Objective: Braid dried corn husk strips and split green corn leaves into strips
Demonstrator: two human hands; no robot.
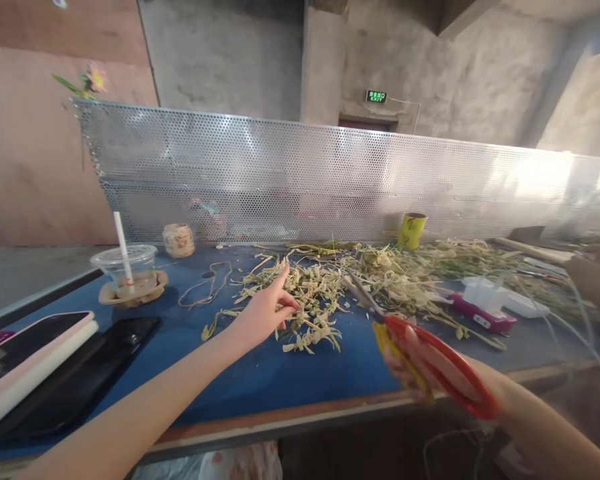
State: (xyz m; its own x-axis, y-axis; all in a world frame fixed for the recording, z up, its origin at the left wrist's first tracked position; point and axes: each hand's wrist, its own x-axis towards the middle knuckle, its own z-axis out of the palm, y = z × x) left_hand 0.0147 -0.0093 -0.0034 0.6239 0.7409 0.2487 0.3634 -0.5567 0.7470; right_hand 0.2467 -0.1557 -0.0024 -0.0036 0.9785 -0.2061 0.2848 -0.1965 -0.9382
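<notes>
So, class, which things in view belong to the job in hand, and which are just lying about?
Likely the job:
red scissors, held in the right hand
plant pieces, by the left hand

Probably just lying about:
drink cup with straw
phone
purple packet

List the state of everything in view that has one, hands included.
Left hand: open, over the trimmings
Right hand: gripping scissors; blurred
Red-handled scissors: held, blade opening unclear
Plant trimmings: loose, spread out
Lidded plastic cup: upright, straw in
Yellow-green tube: upright, top open
Purple tissue pack: open, tissue protruding
EXIT sign: lit
</notes>
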